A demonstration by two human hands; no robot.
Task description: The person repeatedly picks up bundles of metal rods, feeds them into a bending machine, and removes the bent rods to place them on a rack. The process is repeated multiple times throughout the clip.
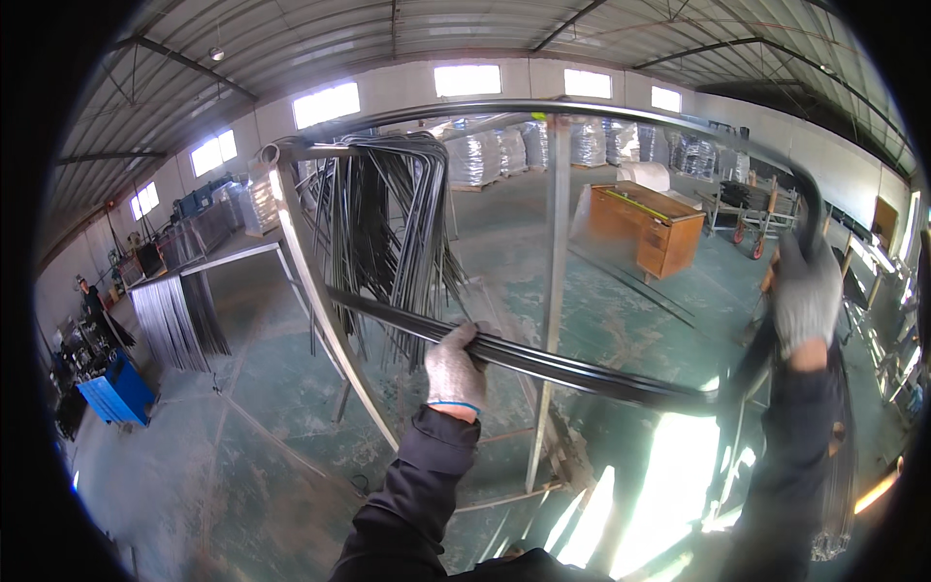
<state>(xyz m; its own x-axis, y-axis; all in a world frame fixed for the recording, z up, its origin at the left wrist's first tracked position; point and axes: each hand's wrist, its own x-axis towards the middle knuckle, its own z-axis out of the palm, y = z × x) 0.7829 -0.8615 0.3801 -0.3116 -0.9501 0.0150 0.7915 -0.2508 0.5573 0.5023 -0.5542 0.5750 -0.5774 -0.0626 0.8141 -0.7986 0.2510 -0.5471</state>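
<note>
A long bundle of black strips (582, 372) stretches in front of me, bent round at the right into a loop whose upper run lies along the top of a metal rack (555, 242). My left hand (456, 369), in a grey glove with a blue cuff edge, is closed round the lower run, thumb on top. At the right bend, my right hand (810, 296), also gloved, grips the strips; motion smears its fingers. More bent black strips (388, 213) hang in a thick bunch on the rack's left part.
Behind stands a wooden desk (645, 228) with a yellow strip across its top. Wrapped pallets (475, 160) line the far wall. To the left are another rack with hanging strips (179, 320) and a blue box (116, 390). A wheeled cart (752, 218) stands right.
</note>
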